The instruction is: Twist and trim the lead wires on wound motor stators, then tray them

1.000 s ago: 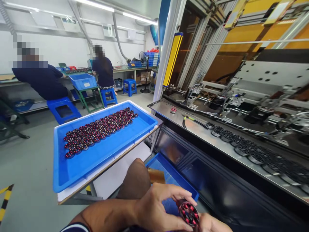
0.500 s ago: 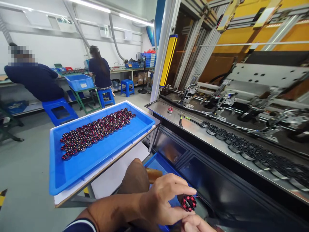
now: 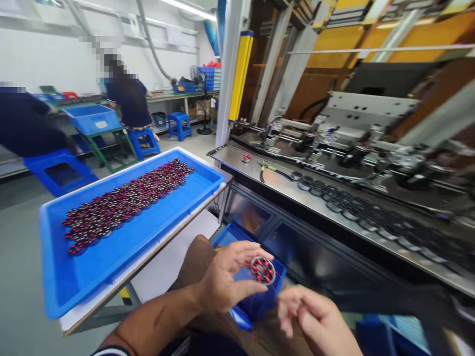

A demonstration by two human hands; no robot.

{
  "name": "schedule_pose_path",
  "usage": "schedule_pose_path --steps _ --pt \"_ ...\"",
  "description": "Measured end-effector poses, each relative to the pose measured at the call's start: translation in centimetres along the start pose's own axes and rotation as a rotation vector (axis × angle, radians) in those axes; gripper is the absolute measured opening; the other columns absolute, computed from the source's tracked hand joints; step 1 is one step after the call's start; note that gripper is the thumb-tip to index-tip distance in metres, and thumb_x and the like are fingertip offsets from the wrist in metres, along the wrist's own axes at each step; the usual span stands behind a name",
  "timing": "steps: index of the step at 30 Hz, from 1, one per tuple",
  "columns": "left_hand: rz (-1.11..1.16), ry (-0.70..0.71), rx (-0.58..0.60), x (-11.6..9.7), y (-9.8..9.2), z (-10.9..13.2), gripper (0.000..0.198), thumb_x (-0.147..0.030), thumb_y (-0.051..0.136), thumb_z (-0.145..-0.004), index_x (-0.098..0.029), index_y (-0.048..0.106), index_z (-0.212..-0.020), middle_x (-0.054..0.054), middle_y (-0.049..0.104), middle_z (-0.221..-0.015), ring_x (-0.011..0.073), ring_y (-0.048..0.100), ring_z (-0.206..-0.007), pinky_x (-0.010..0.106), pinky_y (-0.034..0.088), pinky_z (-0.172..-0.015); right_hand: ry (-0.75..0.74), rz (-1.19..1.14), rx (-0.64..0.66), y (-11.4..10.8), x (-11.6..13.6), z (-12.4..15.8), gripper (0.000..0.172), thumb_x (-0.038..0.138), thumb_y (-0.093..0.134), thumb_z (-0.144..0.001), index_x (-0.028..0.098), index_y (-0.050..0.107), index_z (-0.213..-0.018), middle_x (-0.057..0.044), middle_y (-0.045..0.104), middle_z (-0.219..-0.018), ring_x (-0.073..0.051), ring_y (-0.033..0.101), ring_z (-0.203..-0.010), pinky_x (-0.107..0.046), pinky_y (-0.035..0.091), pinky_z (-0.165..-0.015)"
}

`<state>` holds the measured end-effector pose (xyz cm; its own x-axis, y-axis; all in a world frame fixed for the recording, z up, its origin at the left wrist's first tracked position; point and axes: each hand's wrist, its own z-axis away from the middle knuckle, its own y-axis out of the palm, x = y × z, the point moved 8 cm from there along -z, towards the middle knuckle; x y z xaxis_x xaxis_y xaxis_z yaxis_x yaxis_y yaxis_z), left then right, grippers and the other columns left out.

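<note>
My left hand grips a round motor stator by its rim between thumb and fingers. Red wire coils sit inside its pale metal ring, and the coil face is turned towards me. Lower right, apart from the stator, is my right hand, slightly blurred. Its fingers are curled together, and whatever may be between them is too small to make out. Below my hands a blue bin shows in part.
On the left a blue tray holds many red-and-black stators. A metal machine ledge carries rows of black ring-shaped parts and one red stator. Two people sit at a far bench, one on a blue stool.
My hands have drawn apart. The stator has turned its coil face more towards me and moved up and left in view. The camera view has swung right.
</note>
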<state>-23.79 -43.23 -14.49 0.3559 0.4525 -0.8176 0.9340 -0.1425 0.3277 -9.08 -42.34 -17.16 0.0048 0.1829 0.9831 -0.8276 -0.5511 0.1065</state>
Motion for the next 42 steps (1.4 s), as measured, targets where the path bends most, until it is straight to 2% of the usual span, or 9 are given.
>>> schedule_pose_path --steps 3,7,13,20,24,27,35,38,42 --pt "0.044 -0.053 0.061 -0.2 0.4 0.1 0.054 -0.01 0.075 -0.081 -0.025 0.054 -0.128 0.01 0.071 -0.124 0.0203 0.068 -0.113 0.031 0.055 -0.097 -0.025 -0.01 -0.093 -0.5 2.0 -0.4 0.044 0.061 0.071 -0.078 0.017 0.068 -0.077 -0.002 0.06 -0.056 -0.014 0.053 -0.05 -0.028 0.047 -0.053" --pt "0.026 -0.162 0.135 0.2 1.1 0.6 0.054 -0.009 0.071 -0.084 -0.028 0.052 -0.131 0.01 0.066 -0.131 0.02 0.065 -0.116 0.034 0.052 -0.101 -0.043 -0.001 -0.119 0.5 2.6 -0.8 0.046 0.058 0.069 -0.081 0.018 0.059 -0.061 0.001 0.054 -0.049 -0.013 0.049 -0.049 -0.026 0.043 -0.053" --pt "0.098 -0.186 0.071 1.0 1.3 0.5 0.071 -0.008 0.084 -0.069 -0.028 0.052 -0.129 0.004 0.065 -0.109 0.0088 0.066 -0.08 0.02 0.054 -0.073 -0.056 -0.011 -0.133 1.2 2.1 0.1 0.053 0.06 0.071 -0.08 0.018 0.054 -0.052 0.002 0.05 -0.047 -0.011 0.042 -0.05 -0.025 0.034 -0.054" --pt "0.181 -0.23 0.134 0.8 1.4 0.1 0.07 -0.014 0.087 -0.066 -0.024 0.051 -0.126 0.006 0.069 -0.106 0.0135 0.068 -0.084 0.025 0.056 -0.076 -0.01 0.144 0.04 0.7 1.7 1.4 0.048 0.061 0.071 -0.079 0.018 0.063 -0.058 0.0 0.057 -0.054 -0.012 0.049 -0.052 -0.026 0.037 -0.055" --pt "0.083 -0.185 0.123 0.5 1.4 0.2 0.067 -0.011 0.085 -0.069 -0.024 0.052 -0.126 0.007 0.072 -0.109 0.0164 0.07 -0.093 0.028 0.056 -0.084 -0.197 0.199 -0.146 -0.9 4.4 1.5 0.044 0.061 0.08 -0.068 0.02 0.065 -0.07 0.0 0.06 -0.068 -0.015 0.053 -0.063 -0.026 0.043 -0.059" --pt "0.037 -0.227 0.119 0.8 1.6 0.6 0.064 -0.014 0.084 -0.072 -0.022 0.052 -0.127 0.009 0.072 -0.112 0.0198 0.07 -0.098 0.032 0.056 -0.088 -0.281 0.184 -0.23 -0.5 5.6 1.5 0.037 0.052 0.078 -0.075 0.02 0.06 -0.068 0.001 0.058 -0.067 -0.015 0.053 -0.063 -0.025 0.043 -0.058" --pt "0.277 -0.475 0.116 2.1 1.8 1.0 0.042 -0.017 0.084 -0.072 -0.018 0.068 -0.11 0.012 0.072 -0.118 0.0203 0.071 -0.1 0.03 0.056 -0.088 -0.403 0.088 -0.369 0.3 4.5 1.8 0.026 0.036 0.065 -0.092 0.02 0.06 -0.071 -0.001 0.059 -0.07 -0.013 0.055 -0.063 -0.022 0.047 -0.058" --pt "0.375 -0.545 0.108 2.7 2.4 1.2 0.05 -0.023 0.089 -0.064 -0.017 0.071 -0.111 0.011 0.072 -0.113 0.018 0.07 -0.095 0.025 0.057 -0.08 -0.445 0.101 -0.384 0.4 4.4 2.3 0.023 0.034 0.066 -0.091 0.02 0.061 -0.073 -0.001 0.061 -0.07 -0.014 0.057 -0.063 -0.023 0.047 -0.057" --pt "0.27 -0.466 0.023 3.0 2.6 1.3 0.048 -0.021 0.091 -0.059 -0.017 0.072 -0.103 0.005 0.07 -0.096 0.0123 0.067 -0.078 0.021 0.056 -0.071 -0.471 0.139 -0.427 0.4 3.9 2.9 0.022 0.031 0.066 -0.092 0.02 0.061 -0.073 -0.002 0.059 -0.07 -0.015 0.056 -0.065 -0.024 0.048 -0.059"
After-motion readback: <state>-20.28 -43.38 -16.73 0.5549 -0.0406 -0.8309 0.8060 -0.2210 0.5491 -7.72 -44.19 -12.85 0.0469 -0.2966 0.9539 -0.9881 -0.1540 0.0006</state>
